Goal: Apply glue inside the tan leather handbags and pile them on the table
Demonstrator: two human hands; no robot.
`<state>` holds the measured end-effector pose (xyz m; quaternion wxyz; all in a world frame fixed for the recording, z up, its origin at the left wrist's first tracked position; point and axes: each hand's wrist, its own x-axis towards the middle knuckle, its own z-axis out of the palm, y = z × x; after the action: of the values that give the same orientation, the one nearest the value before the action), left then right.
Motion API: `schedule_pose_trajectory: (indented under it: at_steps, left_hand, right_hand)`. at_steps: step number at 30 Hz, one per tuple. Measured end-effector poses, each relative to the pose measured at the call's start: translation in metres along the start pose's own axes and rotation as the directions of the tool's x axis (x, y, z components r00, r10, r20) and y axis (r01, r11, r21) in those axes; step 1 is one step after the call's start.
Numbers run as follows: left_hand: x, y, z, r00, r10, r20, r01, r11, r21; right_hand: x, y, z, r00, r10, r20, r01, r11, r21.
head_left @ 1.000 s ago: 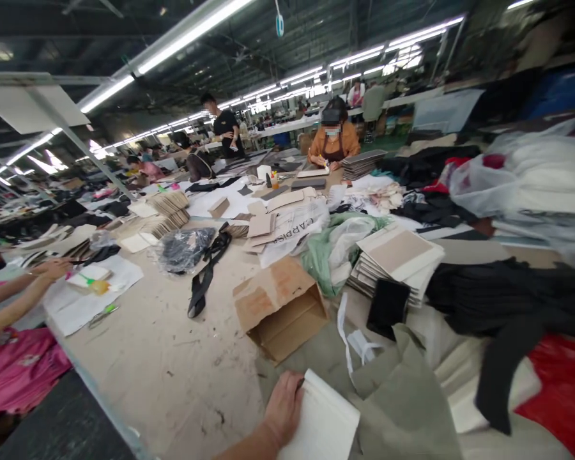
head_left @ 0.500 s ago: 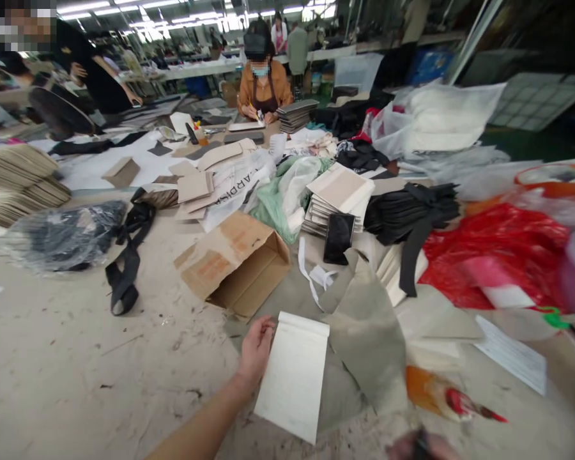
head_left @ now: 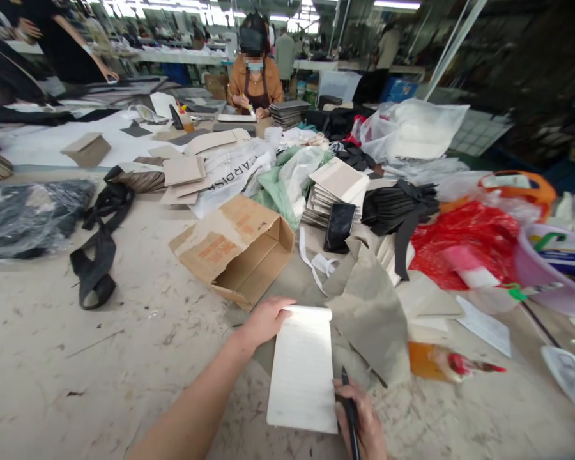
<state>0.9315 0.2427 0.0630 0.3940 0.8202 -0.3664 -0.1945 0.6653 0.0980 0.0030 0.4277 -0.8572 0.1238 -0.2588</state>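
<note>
At lower centre of the frame, holds one white panel [head_left: 303,374] with a rolled top edge, pinched at the upper left corner by the left hand [head_left: 267,318]. Grips one black pen-like tool [head_left: 349,409] in the right hand [head_left: 368,418], right beside the panel's right edge. At centre, one open cardboard box [head_left: 230,246] with orange print too faded to read. Above the box, one white printed bag [head_left: 242,165], lettered roughly "ARPISA". Right of centre, one stack of pale boards [head_left: 338,179]. At lower right, one amber bottle [head_left: 426,361] with a red cap. At right edge, one purple basin [head_left: 536,275] with lettering too small to read. At upper centre, one co-worker [head_left: 239,83] in orange.
</note>
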Motion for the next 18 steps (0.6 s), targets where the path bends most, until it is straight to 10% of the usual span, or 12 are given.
schedule_pose_trajectory:
  at_steps: [7, 18]
  left_hand:
    - [-0.047, -0.016, -0.007, 0.999, 0.033, -0.002, -0.033, 0.999, -0.011]
    - [-0.045, -0.030, -0.018, 0.925, 0.378, 0.022, -0.379, 0.925, 0.021]
  right_hand:
    - [-0.002, 0.004, -0.012, 0.998, 0.055, 0.037, -0.054, 0.999, -0.006]
    - [0.006, -0.013, -0.008, 0.981, 0.163, -0.106, -0.159, 0.986, 0.041]
